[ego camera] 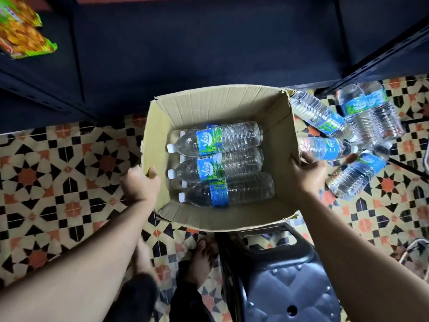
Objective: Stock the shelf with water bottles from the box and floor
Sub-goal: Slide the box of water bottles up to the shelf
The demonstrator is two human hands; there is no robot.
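An open cardboard box (204, 101) stands on the patterned floor below the dark blue shelf (209, 43). Inside lie clear water bottles (232, 138) with blue and green labels, caps pointing left, stacked in layers. My left hand (139, 184) grips the box's left wall, thumb inside the rim. My right hand (308, 173) holds the box's right wall. To the right of the box, several more bottles (362, 112) lie in a heap on the floor.
A dark plastic stool (283, 275) stands just in front of the box, by my bare feet (202, 261). A snack packet (21, 31) lies on the shelf at far left. A shelf upright (383, 63) runs at the right.
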